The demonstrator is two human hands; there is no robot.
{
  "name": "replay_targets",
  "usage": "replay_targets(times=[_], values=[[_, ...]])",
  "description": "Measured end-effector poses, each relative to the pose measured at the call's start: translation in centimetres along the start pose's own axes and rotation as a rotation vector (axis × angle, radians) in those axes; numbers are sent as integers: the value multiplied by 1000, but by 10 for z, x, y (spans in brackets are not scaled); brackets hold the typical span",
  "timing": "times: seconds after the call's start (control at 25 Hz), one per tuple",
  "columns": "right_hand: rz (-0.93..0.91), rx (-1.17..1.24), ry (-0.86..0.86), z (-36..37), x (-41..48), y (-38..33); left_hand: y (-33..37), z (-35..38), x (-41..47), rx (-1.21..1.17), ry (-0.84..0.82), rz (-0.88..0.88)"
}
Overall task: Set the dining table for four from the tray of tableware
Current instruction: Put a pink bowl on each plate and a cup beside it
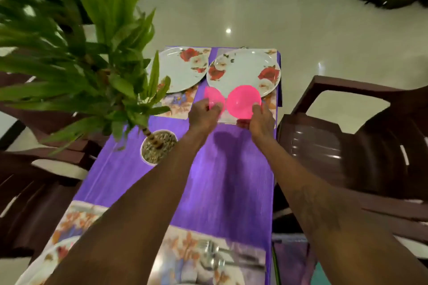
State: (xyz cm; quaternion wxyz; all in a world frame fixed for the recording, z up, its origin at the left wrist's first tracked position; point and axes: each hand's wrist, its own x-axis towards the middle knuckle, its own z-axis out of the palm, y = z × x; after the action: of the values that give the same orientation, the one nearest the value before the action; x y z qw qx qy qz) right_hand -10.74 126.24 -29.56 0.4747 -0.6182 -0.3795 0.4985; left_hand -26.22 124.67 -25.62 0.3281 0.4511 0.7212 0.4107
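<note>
Head | left hand (203, 116) grips pink bowl (213, 97) | right hand (261, 121) grips second pink bowl (243, 102) by floral plate (243, 68)

Surface: table (271, 164) covered by a purple cloth (231, 180).
Far end: far left placemat (178, 103) and far right placemat (271, 99) side by side, bearing the far left plate (183, 69) and the far right plate (243, 68).
Left edge: plant pot (158, 147) topped with pebbles.
Near end: near left placemat (71, 220) with a blurred near plate (49, 259); near right placemat (183, 245) with cutlery (213, 254).

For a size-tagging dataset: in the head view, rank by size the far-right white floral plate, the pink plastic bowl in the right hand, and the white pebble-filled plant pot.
1. Far-right white floral plate
2. Unranked: right pink plastic bowl and white pebble-filled plant pot look alike; pot nearer camera.
</note>
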Motion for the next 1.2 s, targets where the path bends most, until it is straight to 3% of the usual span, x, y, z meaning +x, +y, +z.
replay_targets(times=[0.2,0.36,0.64,0.84,0.96,1.08,1.2], values=[[-77,-238,96,7,105,-20,7,26,92,259,40,131],[20,-187,93,21,165,-13,2,44,133,420,74,157],[32,-62,126,39,198,-1,-9,58,163,499,86,151],[-235,-126,309,66,174,2,-17,44,170,539,137,157],[-357,-102,193,103,159,-3,-22,32,175,575,200,181],[-386,-183,-73,142,152,-3,-30,20,178,652,217,240],[-429,-257,-238,171,153,-2,-45,10,181,554,239,205]])
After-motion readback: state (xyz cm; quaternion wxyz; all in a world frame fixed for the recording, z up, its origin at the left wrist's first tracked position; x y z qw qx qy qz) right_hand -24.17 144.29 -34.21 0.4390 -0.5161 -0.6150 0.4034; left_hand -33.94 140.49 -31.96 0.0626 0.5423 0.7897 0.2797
